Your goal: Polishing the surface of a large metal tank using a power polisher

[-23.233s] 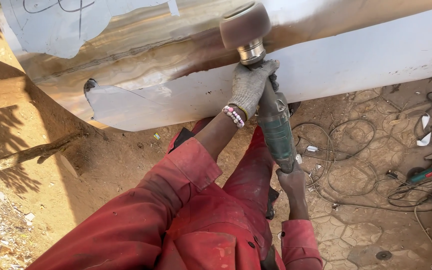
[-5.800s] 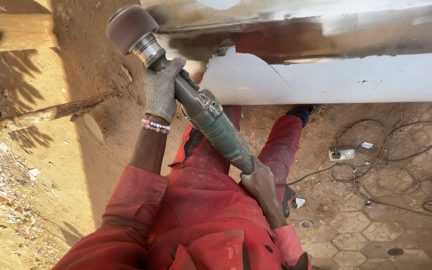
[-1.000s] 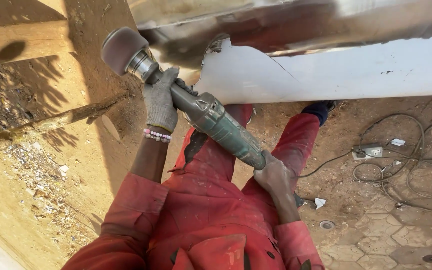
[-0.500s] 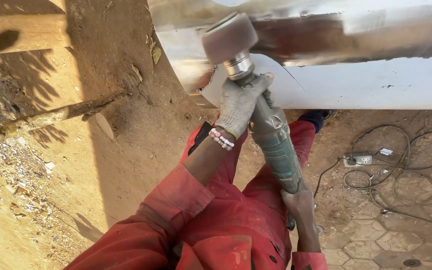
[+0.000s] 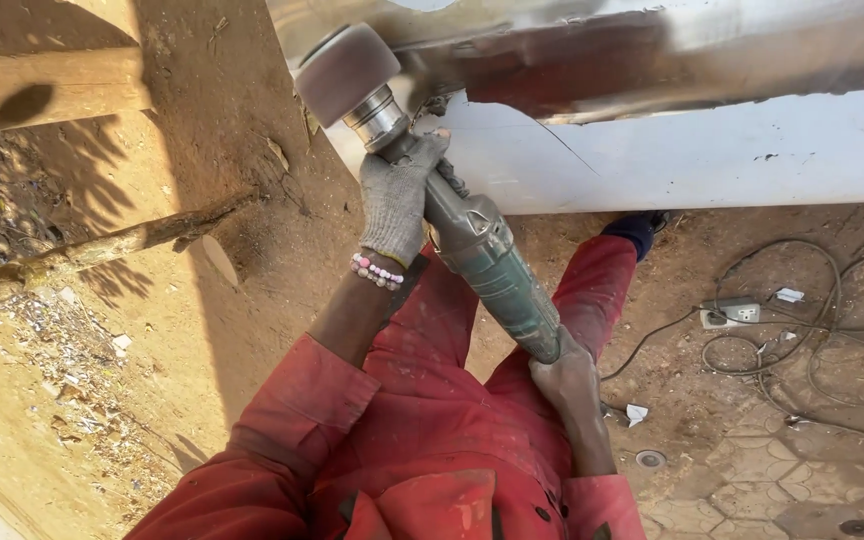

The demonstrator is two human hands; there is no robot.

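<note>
You've got the green power tool (image 5: pixel 492 270) in both hands rn. Left hand (image 5: pixel 397 200), in the grey knit glove, is wrapped tight round the neck just behind the metal collar; right hand (image 5: pixel 572 385), bare, is closed round the tail end of the body, low down near your lap. Both fully closed on it, no slack afaict.

The drum-shaped sanding head (image 5: pixel 345 75) sits up by the bare, scuffed strip of the big metal panel (image 5: pixel 672 150), near the panel's left end. Can't tell if it's actually touching or just beside it, the angle hides that.

Handling-wise, imo that tool looks heavy and stiff, long body, weight out front at the drum. So the two-point grip makes sense: front hand steers, back hand takes the weight. Casing prob gets dusty and slick, so the bare hand is the one more likely to slip. Keep glove fingers behind the collar, not on the spinning bit.

Also: bead bracelet (image 5: pixel 377 272) on the left wrist, red overalls (image 5: pixel 422 430) under the tool, and cables plus a white socket block (image 5: pixel 732 314) lying on the dirt to your right, well apart from the tool.
</note>
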